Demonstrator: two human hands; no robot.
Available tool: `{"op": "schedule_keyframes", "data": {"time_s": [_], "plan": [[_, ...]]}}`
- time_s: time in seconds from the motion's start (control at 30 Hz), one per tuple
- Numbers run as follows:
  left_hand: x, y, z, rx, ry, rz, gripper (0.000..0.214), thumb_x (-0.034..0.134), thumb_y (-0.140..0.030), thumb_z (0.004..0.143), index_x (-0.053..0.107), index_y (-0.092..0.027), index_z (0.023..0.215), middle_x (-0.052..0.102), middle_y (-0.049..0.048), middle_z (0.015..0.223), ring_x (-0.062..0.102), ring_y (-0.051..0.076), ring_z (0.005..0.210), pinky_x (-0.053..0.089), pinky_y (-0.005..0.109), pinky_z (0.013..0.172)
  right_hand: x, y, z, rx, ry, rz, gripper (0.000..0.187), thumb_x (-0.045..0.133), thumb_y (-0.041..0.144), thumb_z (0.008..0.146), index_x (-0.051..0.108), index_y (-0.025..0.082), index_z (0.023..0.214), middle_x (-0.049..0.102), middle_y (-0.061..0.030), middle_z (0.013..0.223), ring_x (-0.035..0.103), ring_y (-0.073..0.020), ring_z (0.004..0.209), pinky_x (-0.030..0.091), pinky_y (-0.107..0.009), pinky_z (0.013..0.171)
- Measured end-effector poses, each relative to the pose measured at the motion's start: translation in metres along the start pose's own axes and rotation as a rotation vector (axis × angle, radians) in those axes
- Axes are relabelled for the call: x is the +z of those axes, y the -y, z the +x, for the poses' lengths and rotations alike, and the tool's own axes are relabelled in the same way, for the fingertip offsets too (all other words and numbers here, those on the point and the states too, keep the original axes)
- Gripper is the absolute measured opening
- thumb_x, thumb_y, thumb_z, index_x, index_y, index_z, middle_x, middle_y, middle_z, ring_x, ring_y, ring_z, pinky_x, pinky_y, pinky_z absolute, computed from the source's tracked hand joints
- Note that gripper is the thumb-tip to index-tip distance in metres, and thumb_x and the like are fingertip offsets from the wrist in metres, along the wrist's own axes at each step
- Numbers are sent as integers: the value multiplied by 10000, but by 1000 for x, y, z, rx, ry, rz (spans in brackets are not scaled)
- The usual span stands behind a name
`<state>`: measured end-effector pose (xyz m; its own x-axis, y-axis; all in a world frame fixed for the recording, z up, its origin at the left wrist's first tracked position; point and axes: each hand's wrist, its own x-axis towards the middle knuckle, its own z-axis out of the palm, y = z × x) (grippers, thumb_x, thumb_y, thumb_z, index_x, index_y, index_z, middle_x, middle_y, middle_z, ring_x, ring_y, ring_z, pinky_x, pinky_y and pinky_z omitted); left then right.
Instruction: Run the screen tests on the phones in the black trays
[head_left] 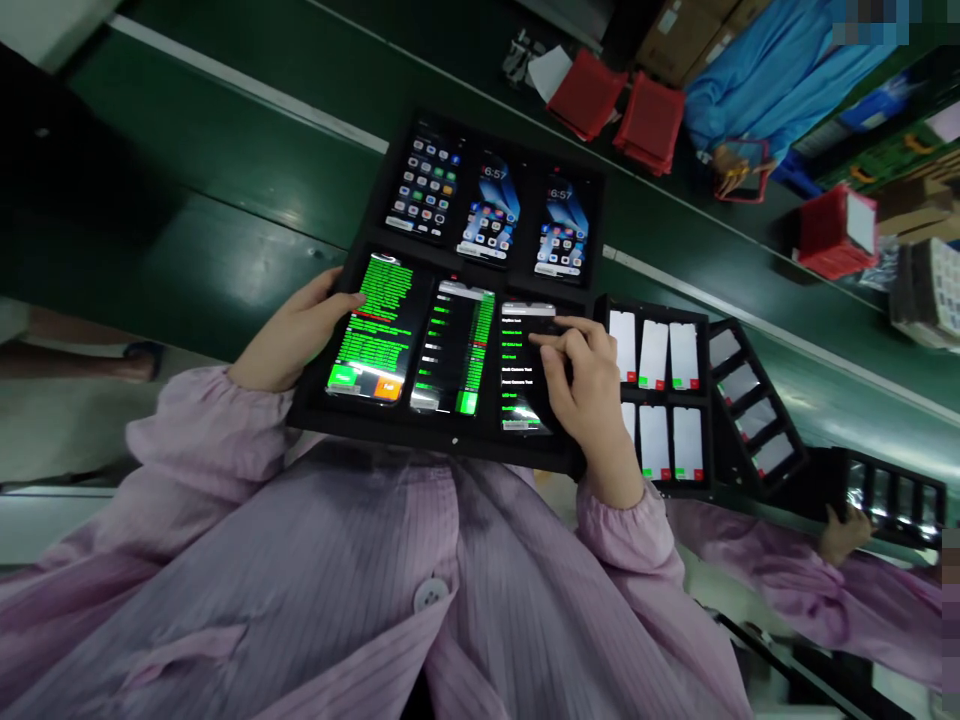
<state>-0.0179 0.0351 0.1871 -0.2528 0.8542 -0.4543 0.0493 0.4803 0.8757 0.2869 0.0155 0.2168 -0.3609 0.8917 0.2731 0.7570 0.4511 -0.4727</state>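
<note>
A black tray (375, 425) rests against my lilac coat, holding several lit phones in two rows. My left hand (289, 335) grips the tray's left edge, thumb lying on the near-left phone (375, 330) with green text. My right hand (589, 385) is curled over the near-right phone (525, 365), forefinger stretched onto its white-on-black menu screen. Between them sits the middle phone (455, 348) with green bars. The far-row phones (491, 215) show home screens.
A dark green conveyor belt (225, 150) runs under the tray. To the right lie more black trays of phones (660, 390); a co-worker's hand (844, 535) in a lilac sleeve holds one. Red bins (619, 105), cardboard boxes and blue cloth sit beyond the belt.
</note>
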Motion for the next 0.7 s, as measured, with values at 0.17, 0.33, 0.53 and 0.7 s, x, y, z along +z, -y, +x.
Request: {"op": "schedule_keyframes", "data": {"time_s": [0.17, 0.33, 0.53, 0.7], "plan": [[1, 0, 0, 13, 12, 24, 472, 628, -236, 812, 687, -227, 1280, 803, 11, 1058, 752, 214, 949, 610, 402, 967, 3, -4, -3, 27, 14, -10, 263, 425, 323, 1083, 668, 263, 1003, 786, -81, 1136, 617, -307, 1238, 457, -531, 1024], [3, -3, -4, -21, -14, 15, 441, 617, -206, 822, 702, -227, 1255, 804, 6, 1064, 749, 209, 962, 580, 425, 1034, 5, -4, -2, 28, 11, -20, 258, 436, 321, 1082, 660, 263, 967, 795, -76, 1126, 629, -304, 1221, 458, -517, 1001], [5, -7, -8, -24, -26, 4, 450, 627, -197, 818, 693, -213, 1263, 798, 24, 1080, 750, 219, 979, 572, 454, 1053, 6, -5, -3, -6, 4, -14, 244, 452, 308, 1086, 640, 251, 942, 808, -67, 1089, 648, -288, 1170, 467, -490, 945], [5, -8, -9, -46, -41, 4, 431, 630, -208, 816, 706, -218, 1241, 799, 14, 1060, 750, 228, 995, 555, 477, 1081, 7, -6, -3, 7, 20, -30, 244, 457, 303, 1080, 663, 256, 958, 800, -70, 1086, 647, -293, 1163, 458, -492, 950]]}}
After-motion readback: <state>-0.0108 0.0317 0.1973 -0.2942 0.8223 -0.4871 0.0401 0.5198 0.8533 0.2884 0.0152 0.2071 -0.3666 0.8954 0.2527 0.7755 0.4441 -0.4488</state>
